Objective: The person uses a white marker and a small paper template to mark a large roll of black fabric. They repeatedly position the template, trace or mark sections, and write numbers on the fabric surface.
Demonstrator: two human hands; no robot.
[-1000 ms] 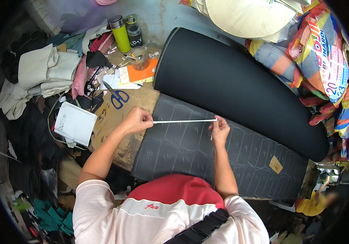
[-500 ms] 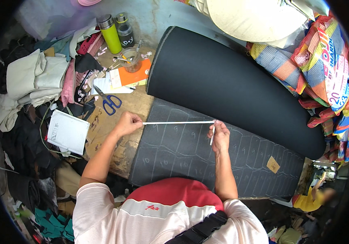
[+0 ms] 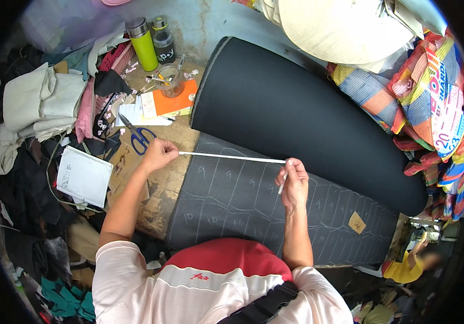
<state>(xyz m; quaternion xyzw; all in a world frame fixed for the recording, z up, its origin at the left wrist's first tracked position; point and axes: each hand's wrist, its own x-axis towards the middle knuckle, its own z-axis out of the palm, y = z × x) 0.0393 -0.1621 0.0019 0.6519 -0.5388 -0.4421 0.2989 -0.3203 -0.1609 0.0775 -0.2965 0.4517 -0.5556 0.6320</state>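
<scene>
A narrow white band (image 3: 226, 156) is drawn out straight between my two hands, above dark fabric (image 3: 215, 200) marked with chalk outlines. My left hand (image 3: 160, 154) pinches its left end, just past the fabric's left edge. At the other side my right hand (image 3: 294, 181) grips the band between thumb and fingers, and a short tail hangs below. Beyond the band lies a thick roll (image 3: 296, 121) of the same dark fabric. Blue-handled scissors (image 3: 141, 139) rest on the table close to my left hand.
A small brown tag (image 3: 356, 222) lies on the fabric. Toward the back left stand a green bottle (image 3: 143, 48), a dark bottle (image 3: 164, 43) and a cup of pens (image 3: 171, 83). A notebook (image 3: 84, 175) sits among cloth piles. Woven sacks (image 3: 421, 97) crowd the right; a person in yellow (image 3: 405, 269) is beyond.
My left hand has moved left and slightly up, so the span of band between my hands is longer. The tail below my right hand looks shorter.
</scene>
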